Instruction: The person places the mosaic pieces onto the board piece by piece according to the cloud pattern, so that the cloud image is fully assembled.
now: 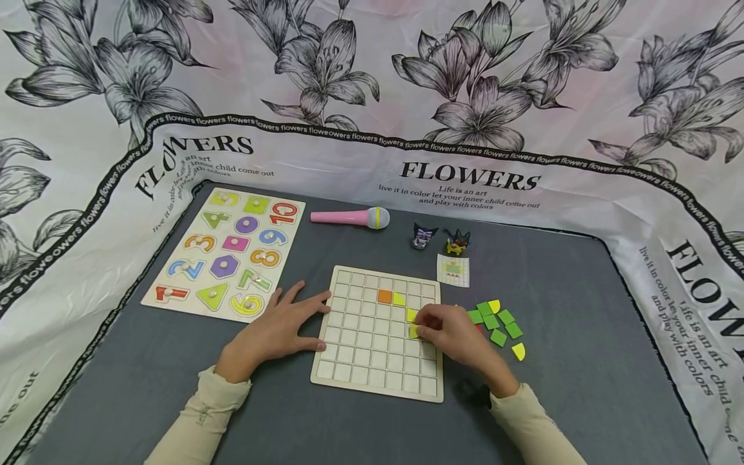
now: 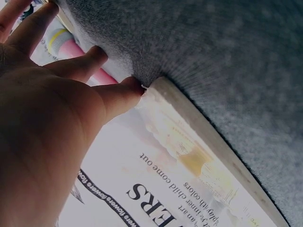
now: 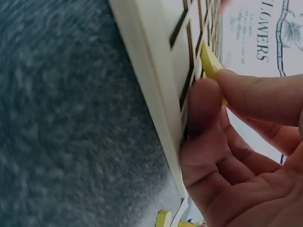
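Note:
A wooden grid board (image 1: 360, 352) with square cells lies on the grey cloth. My right hand (image 1: 456, 332) reaches over its right edge and pinches a small yellow piece (image 3: 211, 62) between thumb and finger, close over the cells. Just above that hand, another yellow piece (image 1: 411, 315) sits in the grid. Farther up, an orange square (image 1: 385, 296) and a yellow-green square (image 1: 399, 299) fill neighbouring cells. My left hand (image 1: 273, 332) spreads its fingers along the board's left edge, with fingertips right at the rim.
Several green squares (image 1: 498, 338) and a few yellow rounded pieces (image 1: 519, 351) lie right of the board. A printed pattern card (image 1: 453, 270), two small figures (image 1: 422, 237), a pink toy microphone (image 1: 343, 217) and a number puzzle board (image 1: 223, 258) lie farther back. Flowered fabric (image 1: 349, 64) rises behind.

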A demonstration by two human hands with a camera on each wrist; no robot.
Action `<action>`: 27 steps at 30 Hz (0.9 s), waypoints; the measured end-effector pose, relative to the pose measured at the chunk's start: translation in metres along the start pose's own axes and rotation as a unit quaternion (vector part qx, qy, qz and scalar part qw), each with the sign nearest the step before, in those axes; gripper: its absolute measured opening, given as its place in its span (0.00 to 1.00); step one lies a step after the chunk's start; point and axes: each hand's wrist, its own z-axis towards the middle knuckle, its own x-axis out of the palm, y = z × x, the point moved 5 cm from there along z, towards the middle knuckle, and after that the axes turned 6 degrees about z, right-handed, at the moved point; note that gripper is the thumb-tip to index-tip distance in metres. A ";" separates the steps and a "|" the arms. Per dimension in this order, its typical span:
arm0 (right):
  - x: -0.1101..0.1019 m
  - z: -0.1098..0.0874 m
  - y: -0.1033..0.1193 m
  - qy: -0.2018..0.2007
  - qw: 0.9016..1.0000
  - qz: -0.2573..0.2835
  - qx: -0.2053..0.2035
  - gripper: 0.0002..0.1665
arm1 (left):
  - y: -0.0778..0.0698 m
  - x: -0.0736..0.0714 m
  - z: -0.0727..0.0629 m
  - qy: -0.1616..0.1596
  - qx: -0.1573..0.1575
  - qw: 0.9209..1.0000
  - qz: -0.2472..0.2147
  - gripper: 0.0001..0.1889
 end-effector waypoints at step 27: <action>0.000 0.001 0.002 -0.011 1.000 -0.009 0.005 0.05 | -0.003 -0.001 0.001 0.006 -0.008 1.000 0.000 0.34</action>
